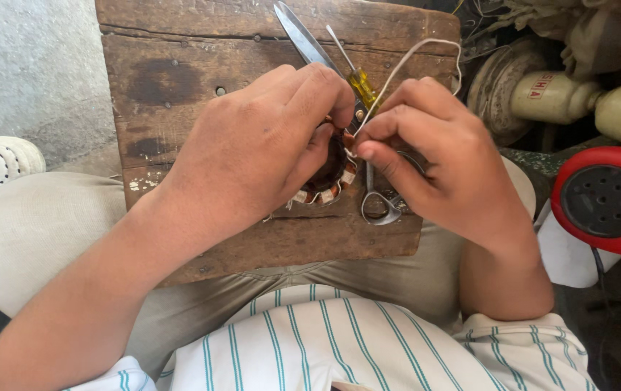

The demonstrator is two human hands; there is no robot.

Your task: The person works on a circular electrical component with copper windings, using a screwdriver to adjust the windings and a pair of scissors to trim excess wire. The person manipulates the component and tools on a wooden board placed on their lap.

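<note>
Copper-wound, the small stator ring (328, 185) is cupped by the curled left hand (252, 156) on the wooden board (180, 80). A thin pale cord (412, 54), limp and light, is pinched by the closed right hand (433, 163). Rigid but delicate windings suggest rim-holding. Scissors (310, 43) and 1 screwdriver (359, 83) are half hidden.

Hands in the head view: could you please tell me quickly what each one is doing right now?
Left hand: closed around the round wound coil piece on the wooden board.
Right hand: fingers pinched on the white cord.
</note>
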